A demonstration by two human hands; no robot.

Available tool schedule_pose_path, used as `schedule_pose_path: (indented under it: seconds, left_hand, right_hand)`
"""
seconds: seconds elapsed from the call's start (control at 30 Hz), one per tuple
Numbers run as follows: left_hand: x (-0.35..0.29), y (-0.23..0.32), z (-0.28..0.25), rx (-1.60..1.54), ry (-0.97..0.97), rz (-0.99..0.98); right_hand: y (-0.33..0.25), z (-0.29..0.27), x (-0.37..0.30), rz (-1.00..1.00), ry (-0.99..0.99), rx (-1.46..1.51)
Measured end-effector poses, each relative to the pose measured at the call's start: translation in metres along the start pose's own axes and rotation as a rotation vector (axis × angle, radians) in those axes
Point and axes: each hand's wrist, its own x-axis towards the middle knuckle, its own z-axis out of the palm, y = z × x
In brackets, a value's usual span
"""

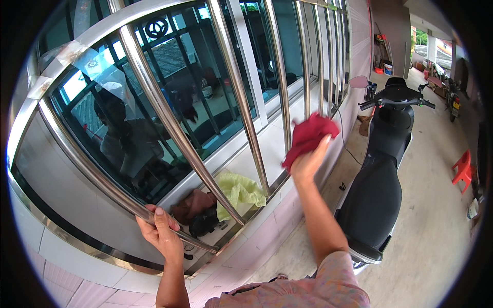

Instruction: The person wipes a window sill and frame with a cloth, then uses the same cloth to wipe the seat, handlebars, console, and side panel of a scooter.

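My left hand is wrapped around a shiny metal window bar near its lower end. A dark red cloth is in my right hand, held up against the bars farther along the grille. The cloth hides part of the bar behind it and most of my right fingers. Between the hands, a light green cloth lies on the window ledge behind the bars. Next to it sit a brown cloth and a black item whose kind I cannot make out.
A black scooter stands on the concrete floor to my right, its mirror reaching close to the grille. A cable hangs down the tiled wall. Farther right is a red plastic stool. Behind the bars is a glass window.
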Motion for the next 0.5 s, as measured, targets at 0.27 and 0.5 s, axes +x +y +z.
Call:
schedule_pose_path:
  seconds: [0.27,0.5]
  left_hand:
    - [-0.003,-0.005,0.007,-0.006,0.022,0.01]
    - [-0.002,-0.01,0.0,0.017,0.01,0.077]
  right_hand:
    - [-0.009,0.134,0.128,-0.776,-0.314,-0.786]
    - [0.043,0.093,0.108,-0.298,-0.426,-1.162]
